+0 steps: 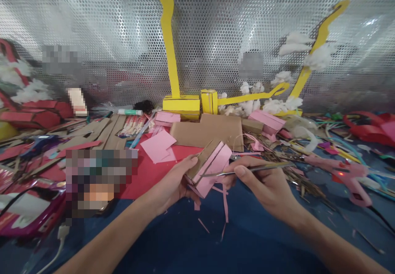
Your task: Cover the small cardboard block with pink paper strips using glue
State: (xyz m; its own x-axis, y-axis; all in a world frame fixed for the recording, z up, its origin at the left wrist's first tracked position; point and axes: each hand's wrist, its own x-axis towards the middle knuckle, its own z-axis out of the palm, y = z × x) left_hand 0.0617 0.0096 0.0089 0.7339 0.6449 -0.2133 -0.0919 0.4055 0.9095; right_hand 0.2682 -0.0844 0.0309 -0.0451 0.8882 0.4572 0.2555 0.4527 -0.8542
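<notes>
Small and tilted, a cardboard box (212,169) partly covered in pink paper is gripped by my left hand (177,179), fingers around its left side and underside. My right hand (262,183) closes on slim metal tweezers (256,168), whose pointed tip lies against the pink face of the box. Some right fingers are hidden behind the box and the tool. Thin pink paper strips (225,204) hang or lie just below the box. Behind my left hand, a cut pink paper piece (158,145) rests on a red sheet (138,179).
A pink glue gun (342,173) with a lit orange light lies at right. Yellow box shapes (181,104) with long paper strips stand by the perforated metal screen (210,39). Brown cardboard (212,131) lies ahead; cardboard strips (105,132) and a white cable (61,237) are left.
</notes>
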